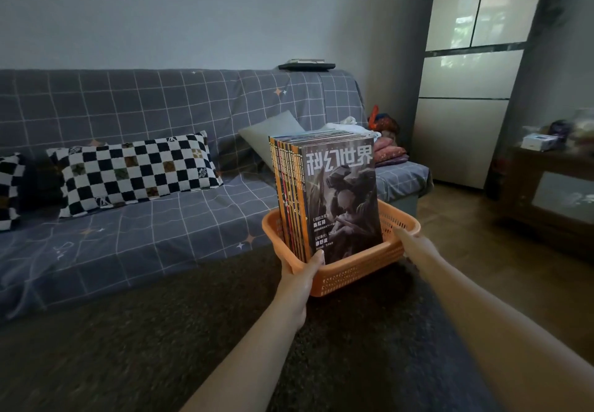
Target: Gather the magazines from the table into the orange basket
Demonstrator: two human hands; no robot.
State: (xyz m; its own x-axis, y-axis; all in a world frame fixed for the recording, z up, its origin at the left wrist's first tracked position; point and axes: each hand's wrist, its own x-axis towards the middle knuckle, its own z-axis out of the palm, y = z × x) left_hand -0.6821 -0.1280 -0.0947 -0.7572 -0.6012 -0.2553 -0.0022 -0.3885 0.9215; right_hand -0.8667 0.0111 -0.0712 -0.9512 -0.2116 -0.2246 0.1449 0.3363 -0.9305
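An orange basket is held up in the air in front of me, above a dark rug. Several magazines stand upright in it, packed side by side, the front one showing a dark cover with white lettering. My left hand grips the basket's near left rim, with the thumb over the edge against the front magazine. My right hand holds the right rim, its fingers curled over the edge.
A grey grid-patterned sofa runs along the wall, with a checkered pillow and a grey cushion on it. A tall pale refrigerator stands at the right, and a dark wooden cabinet beside it. A dark rug covers the floor.
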